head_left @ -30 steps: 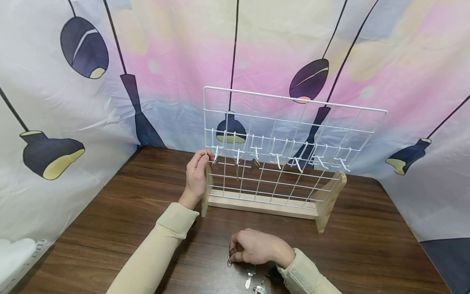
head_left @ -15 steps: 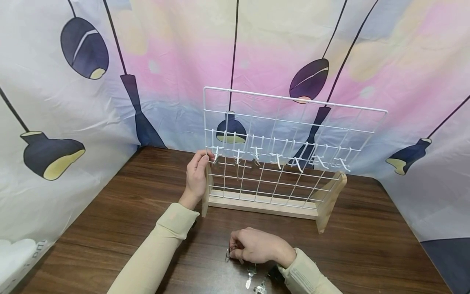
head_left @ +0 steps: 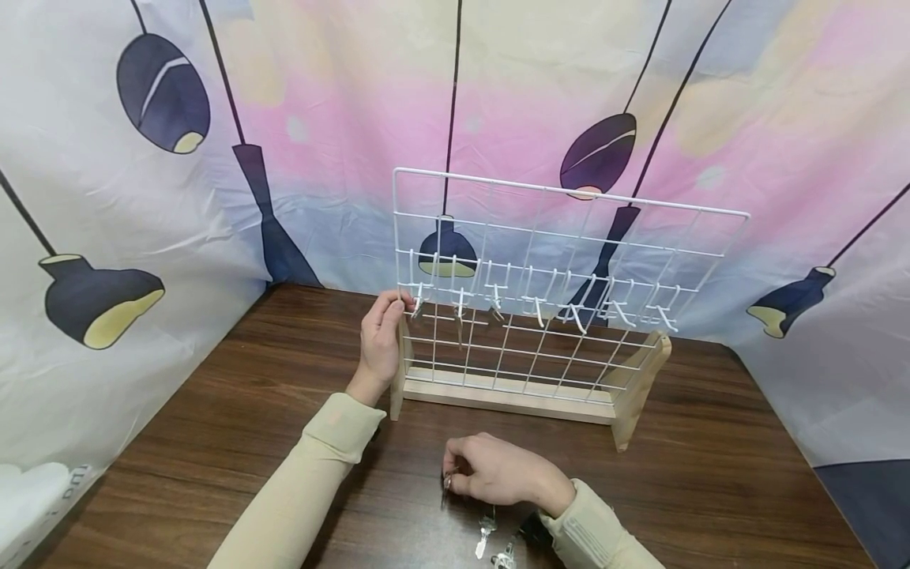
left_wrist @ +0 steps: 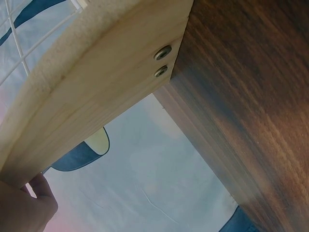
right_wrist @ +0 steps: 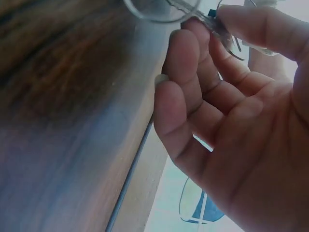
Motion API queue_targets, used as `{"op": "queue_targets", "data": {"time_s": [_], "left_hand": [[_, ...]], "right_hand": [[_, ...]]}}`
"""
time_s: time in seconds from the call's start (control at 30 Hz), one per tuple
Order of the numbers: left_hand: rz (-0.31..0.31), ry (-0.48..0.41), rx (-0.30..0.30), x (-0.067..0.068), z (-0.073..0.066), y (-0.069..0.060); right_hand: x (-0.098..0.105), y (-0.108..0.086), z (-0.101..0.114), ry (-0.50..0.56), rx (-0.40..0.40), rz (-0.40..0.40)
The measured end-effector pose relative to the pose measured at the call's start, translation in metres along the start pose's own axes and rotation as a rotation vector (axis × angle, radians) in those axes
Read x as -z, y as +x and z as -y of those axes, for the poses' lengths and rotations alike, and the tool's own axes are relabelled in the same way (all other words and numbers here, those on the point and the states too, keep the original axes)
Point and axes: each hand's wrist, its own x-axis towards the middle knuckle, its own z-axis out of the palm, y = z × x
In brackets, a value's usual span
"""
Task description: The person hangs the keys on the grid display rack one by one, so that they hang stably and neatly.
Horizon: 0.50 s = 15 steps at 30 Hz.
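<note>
Dark tabletop (head_left: pixel 213 442) bears a rack (head_left: pixel 508 401). Before it, the right hand (head_left: pixel 494 470) has edged closer, pinching an unhung ring (right_wrist: pixel 161 21); the left hand (head_left: pixel 380 336) grips the rack's left side.

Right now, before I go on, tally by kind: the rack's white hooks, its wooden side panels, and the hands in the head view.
White hooks: 7
Wooden side panels: 2
Hands, left hand and right hand: 2
Total: 11
</note>
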Motion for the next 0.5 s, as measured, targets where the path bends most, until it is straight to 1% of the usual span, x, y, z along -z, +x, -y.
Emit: {"op": "queue_targets", "data": {"time_s": [0.27,0.5], "left_hand": [[0.009,-0.002,0.006,0.0005,0.0005,-0.0003],[-0.004,0.002,0.01,-0.0003,0.0003,-0.0009]], "right_hand": [[0.0009,-0.0005,0.0014,0.018,0.018,-0.031],[0.0019,0.0004,0.0001,0.041,0.041,-0.076]]}}
